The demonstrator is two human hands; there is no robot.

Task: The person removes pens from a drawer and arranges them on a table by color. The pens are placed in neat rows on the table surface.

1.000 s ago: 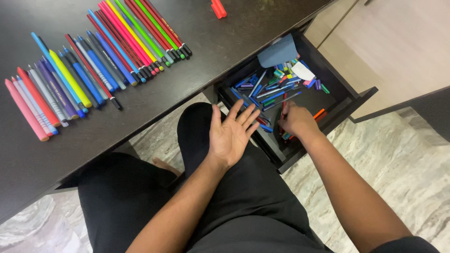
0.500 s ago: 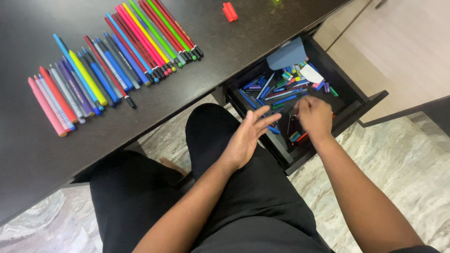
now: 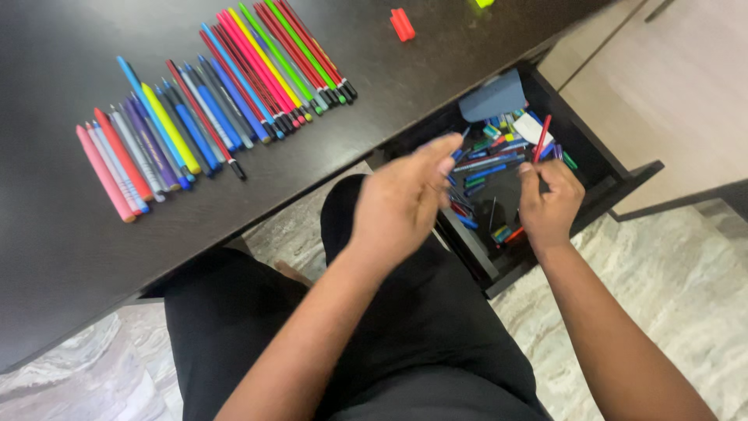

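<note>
My right hand (image 3: 549, 201) is above the open drawer (image 3: 619, 168), gripping a thin red pen (image 3: 542, 138) that points up and away from me. My left hand (image 3: 403, 201) hovers just left of it, over my lap, back of the hand up and fingers curled toward the drawer; it is blurred and nothing shows in it. The drawer holds several loose pens and caps (image 3: 483, 166), mostly blue, plus a grey folded card (image 3: 492, 99) and a white eraser (image 3: 532, 127).
A dark desk (image 3: 70, 242) carries a row of coloured pens and markers (image 3: 210, 101), a red cap piece (image 3: 402, 24) and a yellow-green object (image 3: 484, 3) at the top edge. A beige cabinet (image 3: 678, 86) stands right. Marble floor (image 3: 686, 265) lies below.
My right hand has lifted a red pen out of the drawer. My left hand has turned from palm-up to palm-down and moved up toward the drawer. The view has shifted slightly.
</note>
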